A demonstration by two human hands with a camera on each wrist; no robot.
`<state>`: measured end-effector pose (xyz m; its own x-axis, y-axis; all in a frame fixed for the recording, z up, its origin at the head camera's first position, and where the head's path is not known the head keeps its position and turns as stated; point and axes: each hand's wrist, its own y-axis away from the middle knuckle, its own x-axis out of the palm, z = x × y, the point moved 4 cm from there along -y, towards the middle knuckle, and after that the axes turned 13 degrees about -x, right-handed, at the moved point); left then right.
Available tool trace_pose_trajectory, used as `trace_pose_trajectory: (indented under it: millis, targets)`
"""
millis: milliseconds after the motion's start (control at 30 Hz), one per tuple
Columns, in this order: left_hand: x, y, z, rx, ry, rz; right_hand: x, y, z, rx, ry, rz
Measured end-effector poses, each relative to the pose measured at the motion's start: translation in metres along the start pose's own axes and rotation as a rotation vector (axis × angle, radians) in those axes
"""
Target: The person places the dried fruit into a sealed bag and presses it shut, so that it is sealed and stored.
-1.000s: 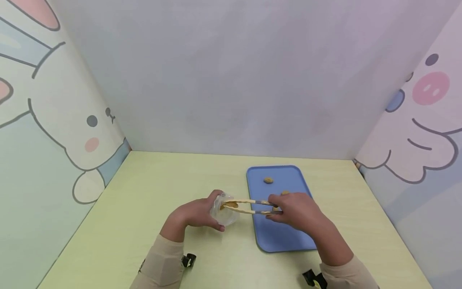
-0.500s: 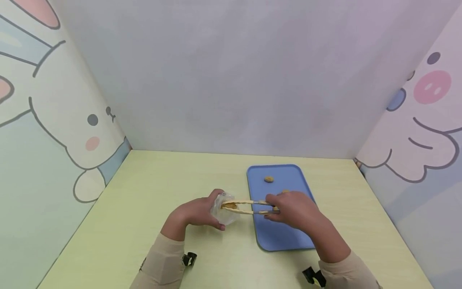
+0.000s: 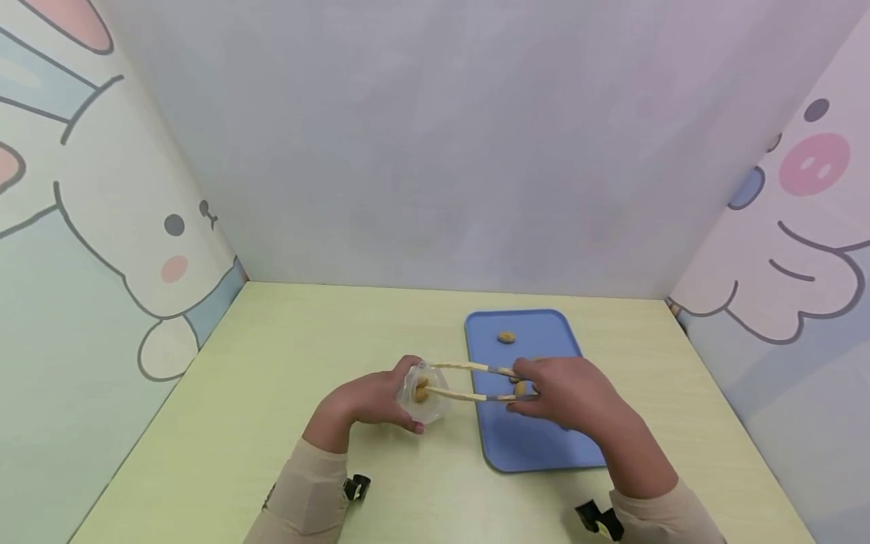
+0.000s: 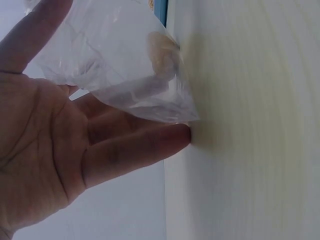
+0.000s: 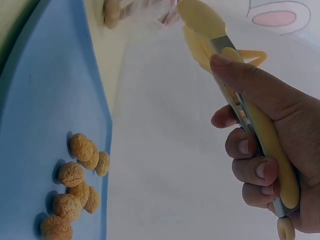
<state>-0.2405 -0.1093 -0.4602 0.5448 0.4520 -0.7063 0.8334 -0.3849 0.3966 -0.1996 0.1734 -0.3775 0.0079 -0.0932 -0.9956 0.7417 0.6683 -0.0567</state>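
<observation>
My left hand [image 3: 374, 397] holds a clear plastic bag [image 4: 120, 55] by its side, its mouth spread wide. At the bottom of the bag lie wrinkled, round light-brown pieces [image 3: 422, 391], low near the table in the left wrist view. My right hand [image 3: 564, 393] grips yellow-tipped tongs [image 5: 250, 107] with metal arms. The tongs' tips are spread apart at the bag's mouth, with nothing between them. Several more round wrinkled pieces [image 5: 71, 174] rest on the blue tray [image 3: 537, 446], partly under my right hand in the head view.
The tray lies on a pale yellow table [image 3: 326, 325], to the right of the bag. One brown piece [image 3: 506, 337] sits apart near the tray's far end. A grey wall [image 3: 435, 151] stands behind the table, and cartoon-printed walls flank it.
The tongs have spread apart and let go of a brown piece, which is now inside the bag. My right hand has shifted slightly right. My left hand stays in place with the bag.
</observation>
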Motion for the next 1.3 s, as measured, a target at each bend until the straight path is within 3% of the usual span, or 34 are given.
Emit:
trace_pose_trajectory:
  millis: [333, 767, 967, 1300]
  targets:
    - [0.002, -0.001, 0.001, -0.004, 0.0, -0.014, 0.001, 0.02, -0.031, 0.153, -0.134, -0.066]
    - [0.003, 0.003, 0.003, -0.013, -0.015, -0.024, 0.009, 0.035, -0.059, 0.331, -0.252, -0.041]
    - [0.002, 0.002, 0.0, 0.003, -0.029, -0.027, 0.007, 0.045, -0.07, 0.383, -0.267, -0.031]
    - [0.0, 0.002, -0.002, -0.011, -0.025, -0.019, 0.002, 0.055, -0.084, 0.4, -0.257, -0.021]
